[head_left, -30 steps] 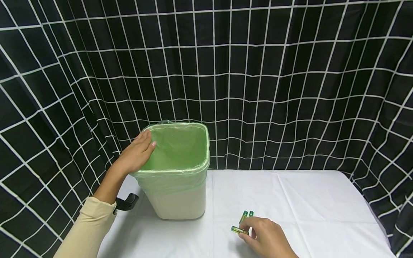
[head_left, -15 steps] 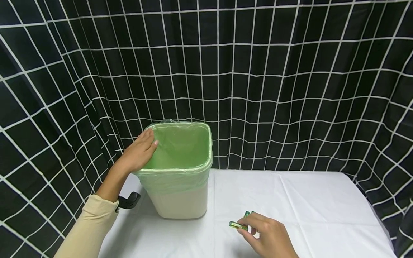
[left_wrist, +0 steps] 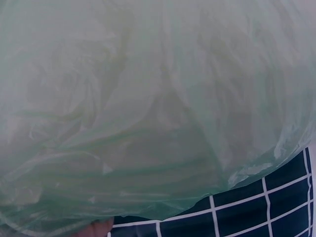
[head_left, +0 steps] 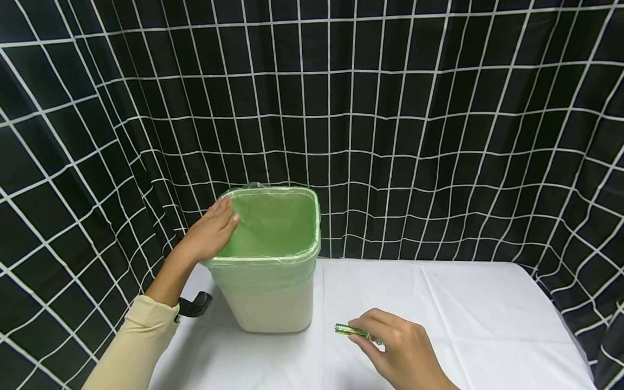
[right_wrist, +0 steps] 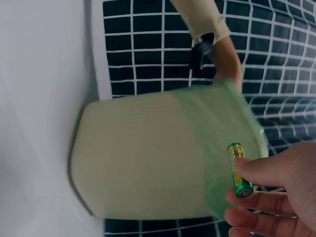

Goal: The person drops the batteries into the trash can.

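A pale bin [head_left: 273,311] with a green liner [head_left: 270,276] folded over its rim stands left of centre in the head view. My left hand [head_left: 209,230] rests on the bin's left rim, fingers straight along it and thumb on the inner side. The liner's folds fill the left wrist view, with a bit of a finger [left_wrist: 96,228] at the bottom. My right hand [head_left: 402,341] pinches a small green and gold battery [right_wrist: 238,165] between thumb and fingers, above the table to the right of the bin. Another green bit [head_left: 378,342] shows between its fingers.
A white cloth covers the table [head_left: 463,309]. Black curtain [head_left: 390,135] with a white grid surrounds the back and sides. A black wrist camera mount [head_left: 195,304] sits on the left forearm, beside the bin.
My right hand has moved a little left and up with the battery. The two batteries seen behind it on the table are now mostly out of sight. The left hand stays on the rim.
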The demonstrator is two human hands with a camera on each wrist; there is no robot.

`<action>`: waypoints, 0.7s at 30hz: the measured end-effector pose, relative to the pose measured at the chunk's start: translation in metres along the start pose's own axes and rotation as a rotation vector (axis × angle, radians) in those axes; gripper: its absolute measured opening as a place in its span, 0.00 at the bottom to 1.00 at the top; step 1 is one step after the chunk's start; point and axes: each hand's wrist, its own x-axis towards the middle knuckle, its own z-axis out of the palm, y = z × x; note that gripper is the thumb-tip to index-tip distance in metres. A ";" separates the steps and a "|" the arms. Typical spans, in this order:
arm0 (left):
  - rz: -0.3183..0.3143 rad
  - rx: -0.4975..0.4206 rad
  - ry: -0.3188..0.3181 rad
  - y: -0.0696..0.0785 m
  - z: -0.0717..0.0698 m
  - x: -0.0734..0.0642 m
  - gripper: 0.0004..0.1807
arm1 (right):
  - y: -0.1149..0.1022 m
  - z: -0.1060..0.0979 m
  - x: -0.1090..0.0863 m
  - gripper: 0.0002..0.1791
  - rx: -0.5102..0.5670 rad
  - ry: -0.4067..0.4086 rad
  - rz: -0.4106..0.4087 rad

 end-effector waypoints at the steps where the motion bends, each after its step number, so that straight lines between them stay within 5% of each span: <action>1: 0.001 0.000 0.002 0.000 0.000 0.000 0.32 | -0.002 -0.001 0.004 0.21 -0.004 -0.002 -0.004; 9: -0.016 -0.011 -0.002 -0.002 0.001 -0.001 0.33 | -0.013 -0.011 0.037 0.03 -0.026 -0.004 -0.074; 21: -0.012 -0.002 -0.005 0.000 0.001 0.001 0.33 | -0.024 -0.016 0.085 0.07 -0.058 -0.017 -0.177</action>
